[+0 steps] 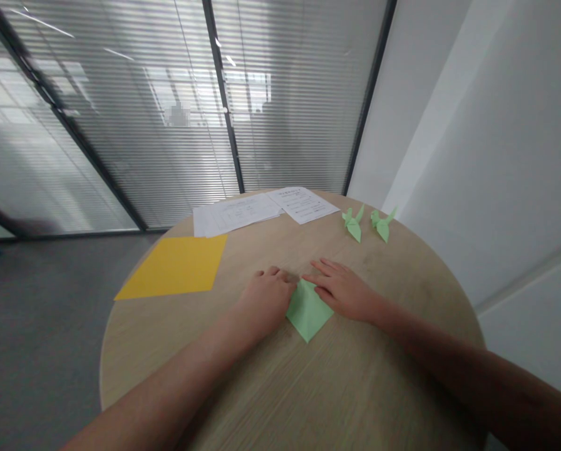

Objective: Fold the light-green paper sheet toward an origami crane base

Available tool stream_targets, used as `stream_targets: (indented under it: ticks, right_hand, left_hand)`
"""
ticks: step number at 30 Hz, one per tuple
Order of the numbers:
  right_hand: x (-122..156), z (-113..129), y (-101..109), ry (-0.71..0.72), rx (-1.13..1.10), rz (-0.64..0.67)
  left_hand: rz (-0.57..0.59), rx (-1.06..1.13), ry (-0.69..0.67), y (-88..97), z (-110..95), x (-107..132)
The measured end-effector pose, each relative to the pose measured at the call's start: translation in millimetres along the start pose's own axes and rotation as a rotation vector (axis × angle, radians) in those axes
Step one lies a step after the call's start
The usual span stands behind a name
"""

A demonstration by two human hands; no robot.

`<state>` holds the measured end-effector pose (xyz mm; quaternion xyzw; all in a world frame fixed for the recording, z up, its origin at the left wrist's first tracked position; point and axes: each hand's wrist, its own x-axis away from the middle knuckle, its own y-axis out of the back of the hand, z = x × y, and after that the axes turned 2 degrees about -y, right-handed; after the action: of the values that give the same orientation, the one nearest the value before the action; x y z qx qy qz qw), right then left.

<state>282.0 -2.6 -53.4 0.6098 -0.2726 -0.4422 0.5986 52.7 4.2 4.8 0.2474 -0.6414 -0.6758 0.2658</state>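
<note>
A light green folded square of origami paper (308,311) lies on the round wooden table in front of me, one corner pointing toward me. My left hand (272,294) is at its upper left edge, fingers bent in and closed on the paper's border. The thumb of that hand is hidden. Across from it, my right hand (340,288) rests on the upper right edge with its fingers stretched out and apart. The far corner of the paper shows between the two hands.
Two green paper cranes (354,224) stand at the far right of the table (262,388). Printed white sheets (238,214) lie along the back edge. A yellow sheet (174,266) overhangs the left edge. Behind is a glass partition with blinds (299,125); a white wall (510,156) is to the right.
</note>
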Motion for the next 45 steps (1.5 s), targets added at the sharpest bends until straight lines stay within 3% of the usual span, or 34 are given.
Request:
stream_targets:
  ticks: [8, 11, 16, 20, 26, 35, 38, 42, 45]
  right_hand:
    - [-1, -4, -3, -0.006, -0.009, 0.022]
    - [-1, -4, -3, -0.007, -0.011, 0.027]
    - [2, -3, -6, -0.001, -0.017, 0.035]
    - [1, -7, -11, -0.042, -0.069, 0.003]
    - [-2, -7, -10, -0.117, -0.102, -0.005]
    - [-24, 15, 16, -0.185, -0.146, 0.069]
    - [-28, 20, 13, -0.192, -0.160, 0.058]
    - [-27, 23, 5, -0.200, -0.207, 0.029]
    - [-27, 21, 0, -0.209, -0.284, -0.005]
  left_hand:
    - [0.196, -0.182, 0.094, 28.0, -32, 15]
    - [0.228, -0.190, 0.107, 32.4, -35, 22]
    - [0.173, -0.118, 0.147, 31.4, -12, 26]
    - [0.086, -0.071, 0.241, 22.7, 3, 13]
    - [0.031, 0.004, 0.270, 11.8, -5, 0]
    - [-0.037, -0.052, 0.261, 13.4, -14, 15]
    - [-0.051, -0.023, 0.259, 10.8, -12, 13]
    - [0.035, 0.065, 0.299, 5.4, -7, 4]
    - [0.037, 0.073, 0.307, 2.2, -6, 0]
